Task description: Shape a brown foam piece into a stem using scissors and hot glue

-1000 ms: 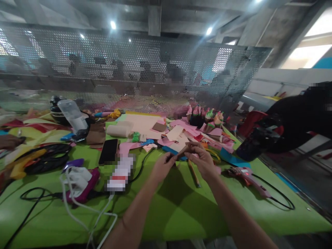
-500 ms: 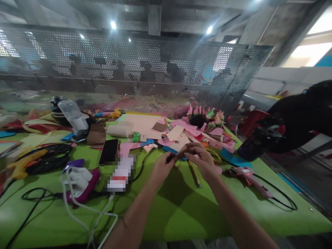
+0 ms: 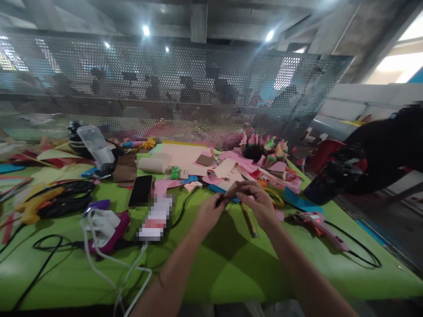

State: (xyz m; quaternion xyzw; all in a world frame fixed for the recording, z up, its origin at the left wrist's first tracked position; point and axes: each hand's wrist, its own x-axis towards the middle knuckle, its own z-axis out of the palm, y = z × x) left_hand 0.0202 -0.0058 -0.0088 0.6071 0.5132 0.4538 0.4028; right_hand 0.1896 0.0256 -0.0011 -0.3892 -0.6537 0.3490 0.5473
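Observation:
Above the green table, my left hand (image 3: pixel 210 213) and my right hand (image 3: pixel 259 203) meet near the middle of the view. Their bent fingers pinch a small brown piece (image 3: pixel 233 190) that looks like paper; my fingers cover much of it. Just below my right hand a pencil (image 3: pixel 249 222) lies on the table. Blue paper scraps (image 3: pixel 216 188) show behind my left fingers. Right of my right hand rests a pink glue gun (image 3: pixel 325 230) with a small red light and a black cord.
Cut paper (image 3: pixel 188 156) spreads across the back, beside paper ice-cream cones (image 3: pixel 271 147). To the left are a black phone (image 3: pixel 141 191), a magenta power strip (image 3: pixel 124 222) with white cables, a yellow glue gun (image 3: pixel 36 204) and a clear bottle (image 3: pixel 95 147). A person in black (image 3: pixel 390 149) is at right.
The whole view has shifted slightly. My hands stay together on the brown piece, with only a small change in the fingers.

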